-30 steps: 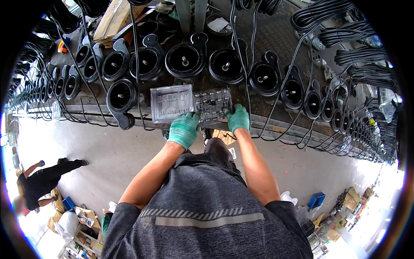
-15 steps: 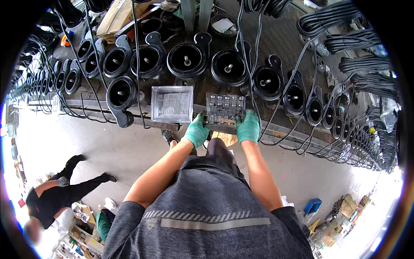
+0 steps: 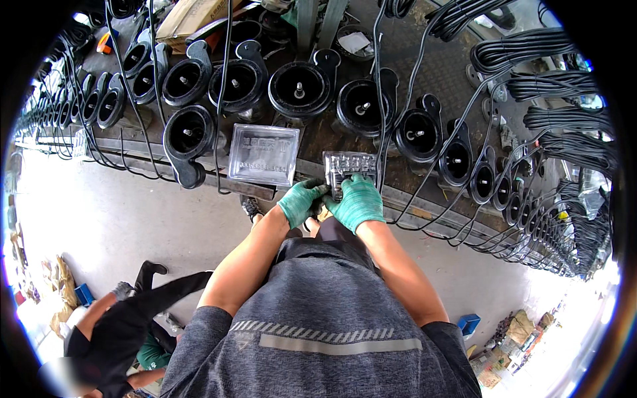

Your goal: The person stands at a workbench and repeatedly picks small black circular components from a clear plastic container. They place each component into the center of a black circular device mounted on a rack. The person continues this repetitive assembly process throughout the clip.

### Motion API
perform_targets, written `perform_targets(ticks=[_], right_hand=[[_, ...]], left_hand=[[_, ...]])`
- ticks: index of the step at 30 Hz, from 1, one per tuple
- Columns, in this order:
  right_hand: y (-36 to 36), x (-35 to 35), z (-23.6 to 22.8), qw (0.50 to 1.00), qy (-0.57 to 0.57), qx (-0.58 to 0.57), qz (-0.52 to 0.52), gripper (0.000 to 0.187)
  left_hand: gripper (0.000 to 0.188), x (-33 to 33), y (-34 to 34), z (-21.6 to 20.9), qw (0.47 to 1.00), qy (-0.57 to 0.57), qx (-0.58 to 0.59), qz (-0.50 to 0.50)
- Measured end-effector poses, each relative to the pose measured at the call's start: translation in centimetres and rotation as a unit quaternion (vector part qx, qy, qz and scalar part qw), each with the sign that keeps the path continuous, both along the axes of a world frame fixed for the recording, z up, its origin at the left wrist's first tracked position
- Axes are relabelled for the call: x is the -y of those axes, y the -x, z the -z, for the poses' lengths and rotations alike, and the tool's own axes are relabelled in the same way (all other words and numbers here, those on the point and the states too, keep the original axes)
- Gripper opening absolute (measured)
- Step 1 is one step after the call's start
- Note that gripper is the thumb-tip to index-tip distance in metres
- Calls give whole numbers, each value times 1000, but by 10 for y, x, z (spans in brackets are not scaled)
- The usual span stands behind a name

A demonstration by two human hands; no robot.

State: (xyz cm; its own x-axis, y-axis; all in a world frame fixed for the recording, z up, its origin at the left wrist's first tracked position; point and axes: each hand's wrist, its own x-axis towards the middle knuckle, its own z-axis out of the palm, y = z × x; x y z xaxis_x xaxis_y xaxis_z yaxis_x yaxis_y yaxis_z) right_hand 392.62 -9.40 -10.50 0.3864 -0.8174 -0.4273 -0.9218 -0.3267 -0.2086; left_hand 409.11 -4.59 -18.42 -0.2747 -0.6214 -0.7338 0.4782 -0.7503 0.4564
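Note:
A clear plastic compartment box [image 3: 350, 161] with small parts in it sits at the near edge of the dark bench. My right hand [image 3: 358, 203], in a green glove, lies over the near part of this box with its fingers bent down into it. Close by the box's near left corner is my left hand [image 3: 300, 201], gloved in green too, its fingers curled in toward the right thumb. What the fingertips of either hand hold is hidden. Left of the box lies a clear plastic lid [image 3: 263, 154], apart from both hands.
Round black housings [image 3: 300, 91] with a metal stud inside stand in a row along the bench. Black cables [image 3: 378, 86] hang down in front, one passing near the box. Cable coils [image 3: 524, 50] hang at right. A person in dark clothes [image 3: 126, 331] is at lower left.
My right hand has moved left from the box's right side onto its near part. The left hand has shifted slightly down and curled. The person at lower left has moved.

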Motion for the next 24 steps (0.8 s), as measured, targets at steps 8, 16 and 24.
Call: perform_targets(ticks=[8, 16, 24], right_hand=[[14, 4, 16, 994, -109, -17, -21, 45], [35, 19, 47, 967, -216, 133, -15, 25], [53, 34, 64, 925, -281, 248, 66, 25]], left_hand=[[11, -9, 6, 36, 996, 90, -27, 11], [8, -11, 21, 29, 994, 92, 2, -62], [7, -7, 34, 30, 988, 34, 91, -122]])
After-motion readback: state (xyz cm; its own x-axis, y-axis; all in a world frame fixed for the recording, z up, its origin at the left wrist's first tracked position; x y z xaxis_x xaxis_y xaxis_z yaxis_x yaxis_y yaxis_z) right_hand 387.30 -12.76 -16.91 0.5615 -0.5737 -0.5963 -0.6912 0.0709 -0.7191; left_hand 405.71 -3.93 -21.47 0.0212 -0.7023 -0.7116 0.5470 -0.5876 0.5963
